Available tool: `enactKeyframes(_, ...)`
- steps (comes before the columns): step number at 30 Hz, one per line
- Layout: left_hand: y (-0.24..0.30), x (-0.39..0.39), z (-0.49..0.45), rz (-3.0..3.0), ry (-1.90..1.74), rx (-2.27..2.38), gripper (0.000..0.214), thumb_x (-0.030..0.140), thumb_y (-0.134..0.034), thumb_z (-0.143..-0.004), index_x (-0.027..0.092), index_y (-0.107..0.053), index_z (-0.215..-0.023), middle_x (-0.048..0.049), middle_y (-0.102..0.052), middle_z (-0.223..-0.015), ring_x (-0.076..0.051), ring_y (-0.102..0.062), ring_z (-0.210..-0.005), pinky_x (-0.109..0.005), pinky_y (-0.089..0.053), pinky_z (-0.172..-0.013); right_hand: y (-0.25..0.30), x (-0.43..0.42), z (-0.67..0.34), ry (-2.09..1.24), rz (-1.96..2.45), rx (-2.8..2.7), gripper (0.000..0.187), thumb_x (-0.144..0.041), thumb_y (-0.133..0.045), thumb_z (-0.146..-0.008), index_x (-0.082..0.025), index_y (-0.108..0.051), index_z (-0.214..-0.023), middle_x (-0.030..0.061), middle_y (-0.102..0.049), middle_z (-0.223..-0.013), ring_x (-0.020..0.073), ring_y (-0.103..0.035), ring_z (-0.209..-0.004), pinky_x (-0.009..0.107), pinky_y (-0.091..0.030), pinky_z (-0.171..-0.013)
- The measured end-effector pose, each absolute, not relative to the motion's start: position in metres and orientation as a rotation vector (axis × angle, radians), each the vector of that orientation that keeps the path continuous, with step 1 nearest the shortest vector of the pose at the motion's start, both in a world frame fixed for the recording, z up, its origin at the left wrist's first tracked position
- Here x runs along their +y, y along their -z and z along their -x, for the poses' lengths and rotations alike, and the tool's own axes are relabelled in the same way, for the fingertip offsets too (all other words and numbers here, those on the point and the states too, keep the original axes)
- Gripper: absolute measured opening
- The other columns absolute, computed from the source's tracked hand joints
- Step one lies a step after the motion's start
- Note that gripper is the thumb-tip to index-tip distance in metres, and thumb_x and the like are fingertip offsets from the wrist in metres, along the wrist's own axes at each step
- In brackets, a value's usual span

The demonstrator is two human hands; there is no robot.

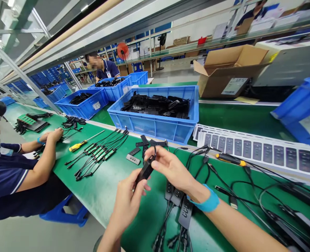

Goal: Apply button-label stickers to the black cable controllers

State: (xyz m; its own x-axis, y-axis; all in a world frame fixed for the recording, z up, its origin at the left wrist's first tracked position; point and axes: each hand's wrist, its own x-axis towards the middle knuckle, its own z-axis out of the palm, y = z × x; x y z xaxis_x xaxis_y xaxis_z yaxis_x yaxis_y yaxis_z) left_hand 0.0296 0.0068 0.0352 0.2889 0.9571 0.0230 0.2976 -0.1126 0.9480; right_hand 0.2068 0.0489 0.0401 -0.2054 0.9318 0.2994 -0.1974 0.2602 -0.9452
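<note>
In the middle of the head view, a small elongated black plastic case (145, 172) is held tilted above the table. My left hand (130, 194) is closed on its lower end, with the thumb along its side. The fingers of my right hand (167, 166) pinch its upper end, where a short dark cable seems to loop; finger contact partly hides this. Loose black case halves (132, 159) lie just beyond my hands. Under my right wrist are several black controllers (185, 212) with cables attached. Green circuit boards (99, 153) with black leads lie to the left.
A blue bin (155, 127) full of black case parts stands behind my hands. A yellow screwdriver (77, 145) lies left, another screwdriver (230, 160) right. Printed label sheets (254, 151) and tangled cables cover the right side. At the left, a co-worker (21, 175) handles cables.
</note>
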Motion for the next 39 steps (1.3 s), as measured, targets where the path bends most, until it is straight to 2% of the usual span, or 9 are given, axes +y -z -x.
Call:
enactKeyframes(3, -0.029, 0.011, -0.029, -1.556, -0.759, 1.118, 0.035, 0.039, -0.058, -0.089, 0.021, -0.067, -0.118, -0.0060, -0.057, -0.087, -0.019, -0.055, -0.077, -0.025, -0.050, -0.058, -0.044, 0.063, -0.226, -1.234, 0.749, -1.037, 0.041, -0.047, -0.058, -0.083, -0.024, -0.053, -0.117, 0.0079, -0.059, -0.109, 0.0182, -0.058, -0.090, 0.030, -0.051, -0.075)
enactKeyframes(7, 0.003, 0.010, -0.040, -1.570, -0.645, 1.212, 0.035, 0.033, -0.063, -0.086, 0.020, -0.065, -0.118, 0.0019, -0.051, -0.068, -0.014, -0.050, -0.062, -0.024, -0.042, -0.056, -0.036, 0.084, -0.260, -1.099, 0.931, -0.831, 0.045, -0.036, -0.057, -0.081, -0.028, -0.045, -0.124, 0.0024, -0.056, -0.097, 0.0137, -0.054, -0.072, 0.027, -0.047, -0.062)
enactKeyframes(10, 0.024, 0.004, -0.052, -1.656, -0.557, 1.243, 0.033, 0.031, -0.067, -0.083, 0.020, -0.067, -0.114, 0.0000, -0.057, -0.075, -0.013, -0.053, -0.059, -0.026, -0.043, -0.059, -0.021, 0.095, -0.283, -0.800, 1.165, -0.975, 0.049, -0.029, -0.055, -0.079, -0.029, -0.042, -0.127, 0.0012, -0.055, -0.094, 0.0127, -0.050, -0.062, 0.026, -0.042, -0.054)
enactKeyframes(16, 0.029, 0.005, -0.045, -2.025, -0.465, 1.191, 0.039, 0.041, -0.063, -0.087, 0.027, -0.065, -0.123, -0.0086, -0.060, -0.105, -0.022, -0.062, -0.089, -0.031, -0.052, -0.075, -0.005, 0.099, -0.283, -0.061, 1.807, -1.825, 0.017, -0.021, -0.050, -0.087, -0.017, -0.065, -0.093, 0.0134, -0.064, -0.097, 0.0309, -0.058, -0.097, 0.042, -0.043, -0.082)
enactKeyframes(21, 0.027, 0.059, 0.017, -2.086, -0.673, 1.793, 0.026, 0.018, -0.055, -0.088, 0.017, -0.060, -0.114, -0.0123, -0.056, -0.108, -0.027, -0.059, -0.100, -0.044, -0.048, -0.091, 0.020, 0.105, -0.236, -0.324, 1.865, -2.153, 0.018, -0.034, -0.064, -0.088, -0.016, -0.063, -0.087, 0.0142, -0.068, -0.087, 0.0293, -0.067, -0.078, 0.034, -0.045, -0.062)
enactKeyframes(25, 0.029, 0.104, 0.069, -1.905, -0.848, 2.132, 0.023, 0.014, -0.053, -0.086, 0.010, -0.052, -0.110, -0.0190, -0.048, -0.113, -0.035, -0.051, -0.112, -0.059, -0.039, -0.097, 0.037, 0.113, -0.220, -0.334, 1.890, -2.162, 0.018, -0.030, -0.068, -0.084, -0.014, -0.061, -0.086, 0.0172, -0.069, -0.083, 0.0318, -0.069, -0.073, 0.034, -0.044, -0.057)
enactKeyframes(32, 0.038, 0.114, 0.082, -1.662, -0.973, 1.996, 0.018, 0.022, -0.065, -0.076, 0.017, -0.054, -0.090, -0.0083, -0.052, -0.096, -0.027, -0.057, -0.089, -0.043, -0.046, -0.083, 0.021, 0.114, -0.235, -0.377, 1.845, -2.137, 0.004, -0.020, -0.056, -0.086, -0.019, -0.055, -0.083, 0.0061, -0.066, -0.069, 0.0254, -0.066, -0.071, 0.032, -0.044, -0.061)
enactKeyframes(35, 0.032, 0.104, 0.068, -1.528, -1.022, 1.822, 0.015, 0.031, -0.063, -0.078, 0.019, -0.053, -0.079, -0.0032, -0.051, -0.080, -0.020, -0.054, -0.074, -0.033, -0.044, -0.070, -0.001, 0.103, -0.234, -0.548, 1.572, -1.959, 0.010, -0.029, -0.047, -0.092, -0.021, -0.054, -0.089, 0.0027, -0.064, -0.072, 0.0200, -0.063, -0.067, 0.031, -0.047, -0.062)
enactKeyframes(39, 0.016, 0.083, 0.039, -1.297, -1.055, 1.499, 0.025, 0.044, -0.050, -0.084, 0.019, -0.051, -0.085, -0.0025, -0.058, -0.079, -0.009, -0.040, -0.051, -0.024, -0.033, -0.049, -0.026, 0.085, -0.222, -0.856, 1.207, -1.692, 0.021, -0.035, -0.046, -0.091, -0.021, -0.060, -0.098, 0.0049, -0.063, -0.086, 0.0157, -0.058, -0.062, 0.028, -0.049, -0.054)
